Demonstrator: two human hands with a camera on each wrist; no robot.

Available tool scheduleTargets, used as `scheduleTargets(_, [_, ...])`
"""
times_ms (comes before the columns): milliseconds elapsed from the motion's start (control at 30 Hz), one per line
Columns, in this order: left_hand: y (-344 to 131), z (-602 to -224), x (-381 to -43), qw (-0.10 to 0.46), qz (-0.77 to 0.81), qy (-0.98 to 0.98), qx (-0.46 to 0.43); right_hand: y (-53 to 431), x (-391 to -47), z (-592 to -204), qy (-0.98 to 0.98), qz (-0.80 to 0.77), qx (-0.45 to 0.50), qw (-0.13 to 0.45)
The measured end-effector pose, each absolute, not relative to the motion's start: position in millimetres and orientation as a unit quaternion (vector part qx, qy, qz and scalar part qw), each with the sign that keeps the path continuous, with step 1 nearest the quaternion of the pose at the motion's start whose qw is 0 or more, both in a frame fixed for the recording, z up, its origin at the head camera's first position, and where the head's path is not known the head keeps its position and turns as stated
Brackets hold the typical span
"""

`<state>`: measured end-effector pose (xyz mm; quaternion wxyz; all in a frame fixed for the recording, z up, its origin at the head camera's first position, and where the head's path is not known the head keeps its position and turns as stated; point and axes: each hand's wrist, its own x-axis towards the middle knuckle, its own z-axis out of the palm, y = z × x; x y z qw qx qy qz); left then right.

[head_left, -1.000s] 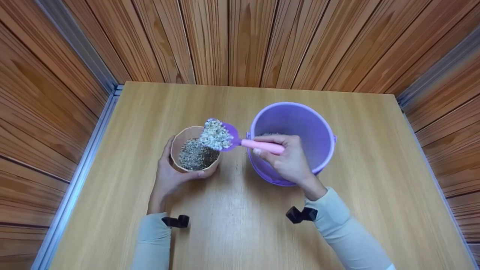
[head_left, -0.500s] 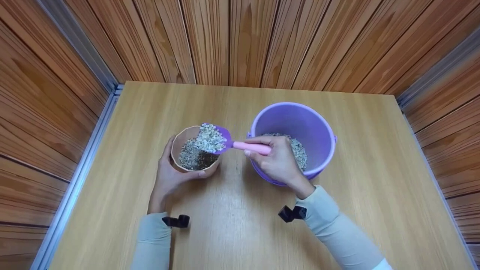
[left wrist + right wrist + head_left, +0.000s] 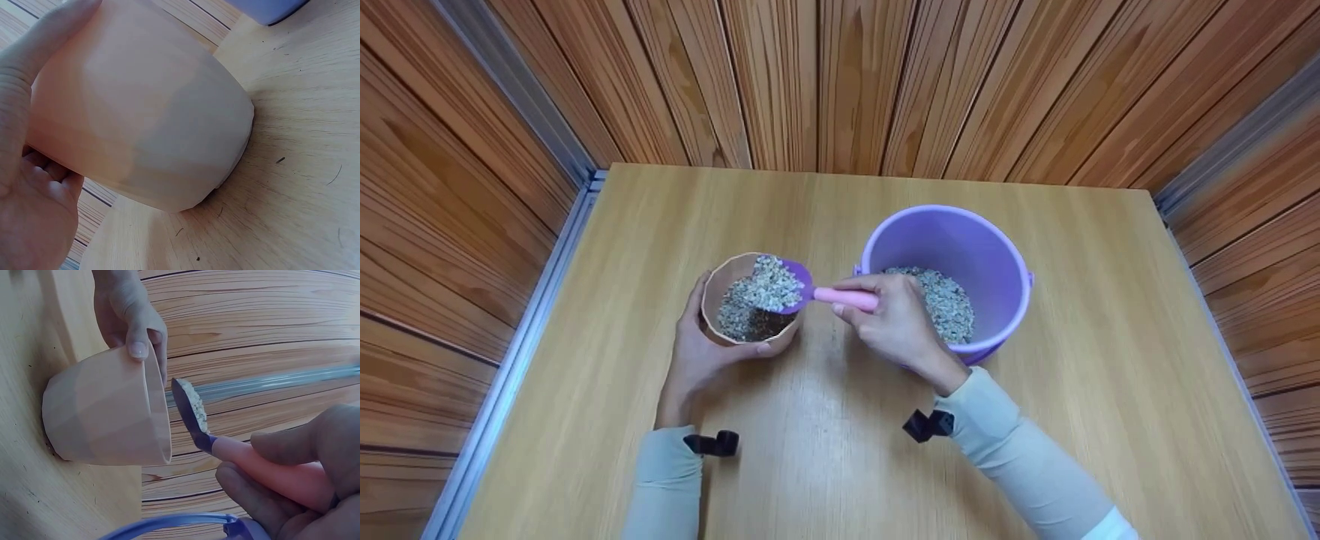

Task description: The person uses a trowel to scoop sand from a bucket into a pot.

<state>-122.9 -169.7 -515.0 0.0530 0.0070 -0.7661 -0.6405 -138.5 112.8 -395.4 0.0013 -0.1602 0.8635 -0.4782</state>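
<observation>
My right hand (image 3: 896, 322) grips the pink handle of a small purple trowel (image 3: 847, 298). Pale gravel (image 3: 774, 285) is heaped on its blade, which hangs just above the mouth of a peach flowerpot (image 3: 791, 341). The right wrist view shows the trowel (image 3: 191, 413) apart from the pot's rim. Around the pot's near left side curls my left hand (image 3: 697, 356), thumb along the rim. Inside the pot lie grey gravel and a dark brown patch, partly hidden by the blade. In the left wrist view the pot (image 3: 152, 107) stands on the table.
A purple bucket (image 3: 990, 240) with gravel (image 3: 949, 304) at its bottom stands to the right, partly behind my right hand. Small dark specks lie on the wooden table (image 3: 810, 465). Wood-plank walls (image 3: 855, 90) and a metal rail (image 3: 521, 352) border it.
My right hand has moved left and slightly toward me, bringing the loaded trowel from the pot's right edge to over its opening. More gravel in the bucket shows. The left hand stays put.
</observation>
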Motion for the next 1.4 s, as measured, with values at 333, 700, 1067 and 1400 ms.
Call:
scheduleTargets(333, [-170.1,-516.2,-122.9,0.05,-0.642,-0.765,0.01,104.4,-140.2,-397.7,0.88,-0.439,-0.179,-0.002])
scheduleTargets(700, [-169.5,-515.1,-120.9,0.058,-0.636,-0.77,0.005,99.4,-142.5,-402.9,0.886,-0.412,-0.212,-0.023])
scheduleTargets(1067, [-169.2,-513.6,-120.6,0.057,-0.629,-0.775,0.01,99.2,-141.5,-404.1,0.886,-0.4,-0.234,-0.019])
scheduleTargets(1400, [-168.4,-513.7,-119.7,0.057,-0.628,-0.776,0.013,100.1,-141.0,-407.1,0.876,-0.391,-0.28,-0.04])
